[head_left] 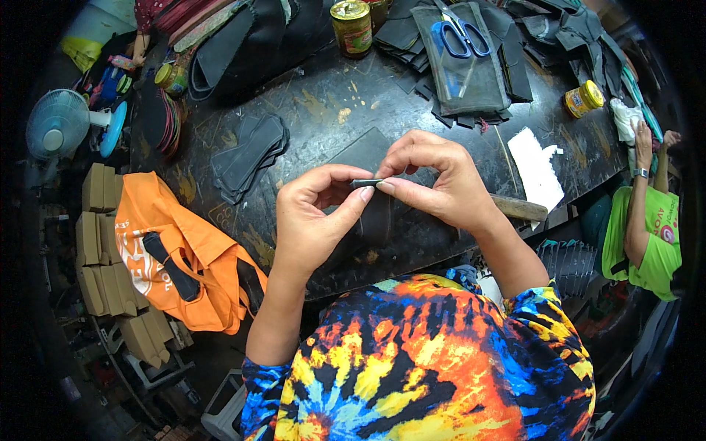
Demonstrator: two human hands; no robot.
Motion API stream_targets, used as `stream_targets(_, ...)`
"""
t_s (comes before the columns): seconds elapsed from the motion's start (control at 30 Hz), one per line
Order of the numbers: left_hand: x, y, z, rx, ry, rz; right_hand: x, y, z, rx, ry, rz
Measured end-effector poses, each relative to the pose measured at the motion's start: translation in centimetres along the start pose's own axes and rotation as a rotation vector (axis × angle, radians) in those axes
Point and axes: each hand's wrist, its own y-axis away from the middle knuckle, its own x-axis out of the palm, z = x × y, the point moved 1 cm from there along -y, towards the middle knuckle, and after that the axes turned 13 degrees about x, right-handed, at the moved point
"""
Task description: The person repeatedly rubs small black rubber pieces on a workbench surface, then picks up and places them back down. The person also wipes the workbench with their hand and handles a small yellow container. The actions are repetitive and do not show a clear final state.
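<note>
Between both hands, above the dark worktable (309,158), is a small narrow black strip (365,183), apparently leather or a similar sheet material. My left hand (316,209) pinches its left part between thumb and fingers. At the strip's right end, my right hand (434,180) closes with thumb and fingertips. A flat dark sheet piece (360,151) lies on the table just behind the hands. Left of them rests a stack of cut black pieces (250,158). A wooden handle (519,208) shows beside my right wrist; its other end is hidden by the arm.
Blue-handled scissors (460,38) lie on a mesh pouch (471,81) among black offcuts. Jars (351,29) stand at the back, another jar (583,98) at right near torn white paper (535,165). An orange cloth bag (176,250) hangs at left; a person in green (647,228) is at right.
</note>
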Motion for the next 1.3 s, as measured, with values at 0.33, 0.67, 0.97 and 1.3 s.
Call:
stream_targets(0.33, 0.2, 0.1, -0.2, 0.037, 0.006, -0.010, 0.1, -0.2, 0.2, -0.079, -0.009, -0.027)
stream_targets(0.67, 0.5, 0.0, -0.5, 0.051, -0.090, -0.006, 0.0, -0.3, 0.7, -0.063, 0.030, -0.037)
stream_targets(0.97, 0.9, -0.4, -1.0, 0.061, -0.093, -0.035, 0.0, -0.5, 0.9, -0.087, 0.006, -0.053)
stream_targets(1.3, 1.3, -0.6, -1.5, 0.051, -0.045, -0.058, 0.1, -0.8, 1.1, -0.136, 0.019, -0.020)
